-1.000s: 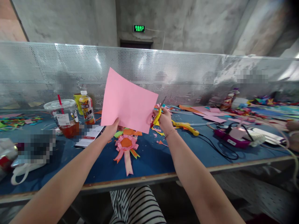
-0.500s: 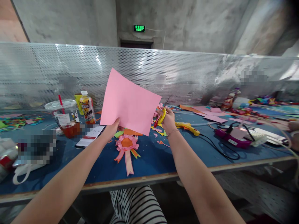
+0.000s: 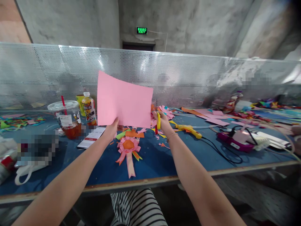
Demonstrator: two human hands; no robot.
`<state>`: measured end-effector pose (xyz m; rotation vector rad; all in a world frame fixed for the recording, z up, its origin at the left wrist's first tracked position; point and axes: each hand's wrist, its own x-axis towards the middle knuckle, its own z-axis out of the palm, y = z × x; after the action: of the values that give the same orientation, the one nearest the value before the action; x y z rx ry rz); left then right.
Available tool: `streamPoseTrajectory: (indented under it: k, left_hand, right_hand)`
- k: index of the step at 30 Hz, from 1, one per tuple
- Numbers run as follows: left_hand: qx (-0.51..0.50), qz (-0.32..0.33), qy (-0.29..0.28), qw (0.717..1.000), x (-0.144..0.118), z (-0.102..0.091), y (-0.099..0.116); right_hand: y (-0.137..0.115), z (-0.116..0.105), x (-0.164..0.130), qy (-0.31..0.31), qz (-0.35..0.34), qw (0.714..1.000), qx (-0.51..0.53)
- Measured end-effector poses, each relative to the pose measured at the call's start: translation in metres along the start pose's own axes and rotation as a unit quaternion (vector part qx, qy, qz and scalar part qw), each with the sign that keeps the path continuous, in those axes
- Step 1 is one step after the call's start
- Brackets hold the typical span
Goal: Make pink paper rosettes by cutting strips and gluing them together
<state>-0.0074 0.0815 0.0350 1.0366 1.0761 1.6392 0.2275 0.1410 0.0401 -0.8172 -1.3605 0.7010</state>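
Observation:
A large sheet of pink paper [image 3: 125,103] is raised upright above the table, pinched at its lower edge by my left hand [image 3: 112,129]. The thumb lies on the near face; the other fingers are mostly behind the sheet. My right hand [image 3: 164,123] is closed around scissors [image 3: 158,121] with yellow and red handles. Their blades point upward beside the sheet's right edge; I cannot tell whether they touch it. Below the sheet, a pink and orange paper rosette [image 3: 128,145] with ribbon tails lies flat on the blue table.
Left stand a lidded drink cup [image 3: 67,121], a juice bottle [image 3: 88,110] and a phone [image 3: 91,137]. On the right lie a yellow glue gun [image 3: 191,130] with a black cord and a purple power strip [image 3: 235,142]. Paper scraps lie about. A perforated metal panel [image 3: 188,78] borders the back.
The pink sheet has shifted slightly left and turned more level. My right hand has moved left with the scissors, whose blades now point more steeply upward.

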Motion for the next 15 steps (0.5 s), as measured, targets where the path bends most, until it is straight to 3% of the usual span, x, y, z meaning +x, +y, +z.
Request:
streamPoseTrajectory:
  k: [5, 9, 12, 15]
  left_hand:
    - [-0.013, 0.003, -0.005, 1.0, -0.0009, 0.0004, 0.0011]
    - [-0.009, -0.001, 0.01, 1.0, -0.0013, 0.0011, 0.0015]
    - [-0.006, 0.001, 0.014, 1.0, -0.0012, 0.0014, 0.0013]
    - [0.001, -0.004, 0.028, 1.0, 0.0005, 0.0001, -0.0006]
  right_hand:
    - [-0.0031, 0.0019, -0.0018, -0.006, 0.011, 0.998, 0.058]
    - [0.0015, 0.0026, -0.002, 0.0, 0.068, 0.991, 0.117]
    - [0.0028, 0.0015, -0.002, 0.016, 0.126, 0.986, 0.107]
    - [0.003, -0.0026, -0.0006, 0.044, 0.126, 0.988, 0.077]
